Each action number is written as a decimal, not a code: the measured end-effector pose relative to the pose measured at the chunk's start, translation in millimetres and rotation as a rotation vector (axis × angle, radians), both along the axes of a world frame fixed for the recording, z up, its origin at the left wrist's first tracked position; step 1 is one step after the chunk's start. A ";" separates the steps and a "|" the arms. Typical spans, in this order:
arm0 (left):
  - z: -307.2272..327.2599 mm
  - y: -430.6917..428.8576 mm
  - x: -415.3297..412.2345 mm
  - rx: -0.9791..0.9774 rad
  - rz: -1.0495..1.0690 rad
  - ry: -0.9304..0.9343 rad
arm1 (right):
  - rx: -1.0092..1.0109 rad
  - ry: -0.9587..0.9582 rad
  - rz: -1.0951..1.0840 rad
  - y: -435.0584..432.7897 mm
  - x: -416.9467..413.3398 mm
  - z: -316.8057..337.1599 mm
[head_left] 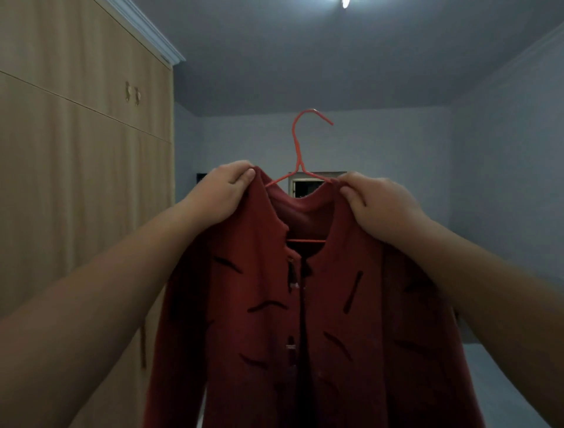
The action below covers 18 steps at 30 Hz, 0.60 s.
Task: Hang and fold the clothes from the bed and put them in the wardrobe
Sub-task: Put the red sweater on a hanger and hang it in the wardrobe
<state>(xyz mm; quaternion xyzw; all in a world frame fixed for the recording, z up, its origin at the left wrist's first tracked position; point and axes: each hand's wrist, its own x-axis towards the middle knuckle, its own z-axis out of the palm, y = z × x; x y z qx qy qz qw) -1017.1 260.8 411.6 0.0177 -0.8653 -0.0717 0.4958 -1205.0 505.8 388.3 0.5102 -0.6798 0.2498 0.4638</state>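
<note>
Two bare forearms reach up from the lower corners. The left hand (224,191) and right hand (378,203) each hold a shoulder of a dark red cardigan (253,305), the fingers (244,177) curled and pinching the soft knit at either side of the scooped neckline. The cloth hangs limp in front of the person, open down the front (short dark dashes are scattered over it). It is draped on a thin coral wire hanger (300,165), whose straight lower bar shows inside the neck and whose curved hook stands above. On the left rises a tall wardrobe (76,152) of pale wood grain with small knobs (132,93). The pale flat surface at lower right may be the bed (503,382). Beyond stand matte bluish walls, and a ceiling light (345,3) glows overhead.
</note>
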 end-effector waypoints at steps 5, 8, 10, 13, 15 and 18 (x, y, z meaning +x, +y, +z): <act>6.7 -8.5 -5.7 -0.008 0.174 -0.172 | 0.094 -0.183 0.201 6.4 -14.4 -8.8; -11.0 6.6 -23.0 0.001 0.197 -0.399 | 0.061 -0.276 0.195 3.5 -26.4 -24.4; -26.9 13.7 -27.2 0.084 0.054 -0.470 | -0.001 -0.333 0.171 3.9 -38.5 -35.0; -54.5 16.3 -33.2 0.096 -0.040 -0.464 | 0.004 -0.392 0.136 7.4 -53.7 -49.1; -72.7 17.1 -42.0 -0.004 0.038 -0.477 | 0.071 -0.421 0.129 6.8 -59.1 -55.7; -91.4 15.8 -50.8 -0.053 0.057 -0.359 | 0.144 -0.485 0.124 7.8 -59.8 -60.4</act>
